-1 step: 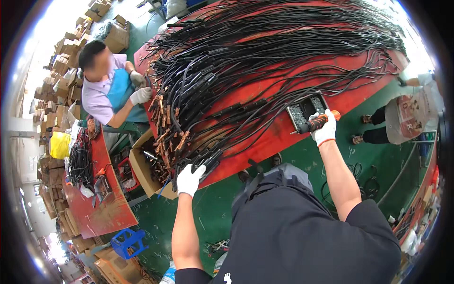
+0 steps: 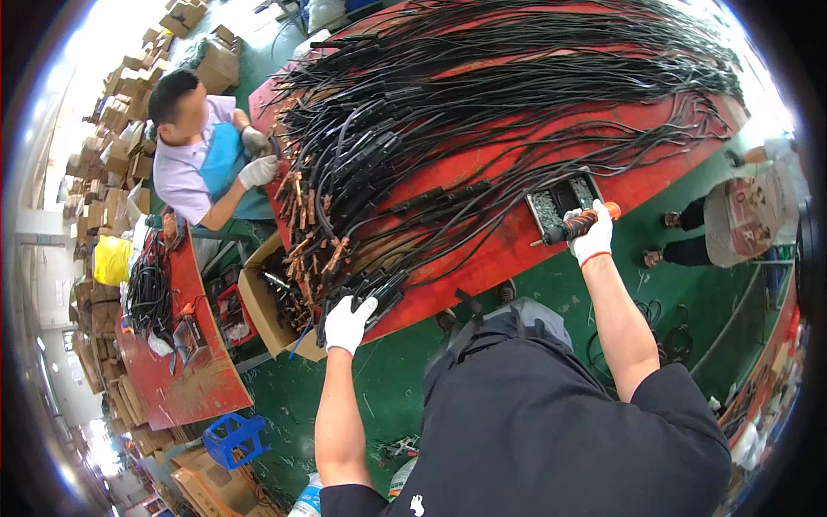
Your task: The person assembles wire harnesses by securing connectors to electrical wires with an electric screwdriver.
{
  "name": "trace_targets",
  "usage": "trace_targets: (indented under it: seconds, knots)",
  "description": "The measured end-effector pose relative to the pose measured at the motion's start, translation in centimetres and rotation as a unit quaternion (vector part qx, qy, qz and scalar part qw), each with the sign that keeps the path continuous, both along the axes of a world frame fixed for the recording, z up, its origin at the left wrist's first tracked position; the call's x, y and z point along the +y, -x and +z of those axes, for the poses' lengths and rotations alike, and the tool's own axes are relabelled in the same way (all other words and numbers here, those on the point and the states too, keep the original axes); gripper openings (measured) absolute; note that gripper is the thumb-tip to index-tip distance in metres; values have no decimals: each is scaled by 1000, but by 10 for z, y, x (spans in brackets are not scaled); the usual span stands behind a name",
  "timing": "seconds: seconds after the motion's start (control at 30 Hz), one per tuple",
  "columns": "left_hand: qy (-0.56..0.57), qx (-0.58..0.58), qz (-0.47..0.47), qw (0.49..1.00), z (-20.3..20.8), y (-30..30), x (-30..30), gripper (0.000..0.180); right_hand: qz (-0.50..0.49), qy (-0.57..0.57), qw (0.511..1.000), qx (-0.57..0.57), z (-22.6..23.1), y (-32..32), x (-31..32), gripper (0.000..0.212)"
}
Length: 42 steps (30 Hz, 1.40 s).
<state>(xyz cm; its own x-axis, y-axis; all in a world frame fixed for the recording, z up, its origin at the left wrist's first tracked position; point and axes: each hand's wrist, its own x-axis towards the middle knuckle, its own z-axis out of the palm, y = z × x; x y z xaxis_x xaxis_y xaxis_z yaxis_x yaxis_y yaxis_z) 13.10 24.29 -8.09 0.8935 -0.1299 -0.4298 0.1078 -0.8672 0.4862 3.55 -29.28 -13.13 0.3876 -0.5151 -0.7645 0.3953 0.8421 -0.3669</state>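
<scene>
My right hand (image 2: 593, 234), in a white glove, is wrapped round an orange-and-black screwdriver (image 2: 570, 228). Its tip points left, over the near edge of a black tray (image 2: 545, 209) of small metal screws on the red table. At the table's near left corner, my gloved left hand (image 2: 347, 326) is closed on a black cable end (image 2: 372, 310), thumb to the right. The fingertips are partly hidden among other black pieces there. Copper-coloured clamp parts (image 2: 297, 254) lie in a heap beyond that hand.
Long black cables (image 2: 551, 82) cover much of the red table (image 2: 469, 250). A cardboard box (image 2: 258, 297) with copper parts stands left of my left hand. Across the left end, a person (image 2: 202, 155) in grey gloves handles something. A blue stool (image 2: 233, 439) stands on the green floor.
The whole view has shifted very slightly. Both my hands keep nearly the same places, the right one still holding the screwdriver.
</scene>
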Motion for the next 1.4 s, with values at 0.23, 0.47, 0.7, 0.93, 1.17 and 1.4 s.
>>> trace_targets:
  seconds: [0.23,0.47,0.7,0.93,1.17,1.4]
  knots:
    - [-76,-39,-26,996,-43,-20,24,64,86,23,996,20,-40,-30,-6,36]
    - [-148,-120,90,978,-40,-16,-9,52,98,7,995,27,-95,-34,-39,23]
    - [-178,-223,145,947,-56,-1,-30,41,241,41,961,131,-100,-27,-55,35]
    - [-158,-307,158,925,-56,4,-61,35,335,112,887,298,-66,-20,-46,37]
    - [-160,-346,80,921,-49,-41,-64,35,315,151,869,351,-58,-18,-28,53]
    - [-254,-81,56,962,-40,-107,-52,50,297,179,874,340,-48,-10,-5,44]
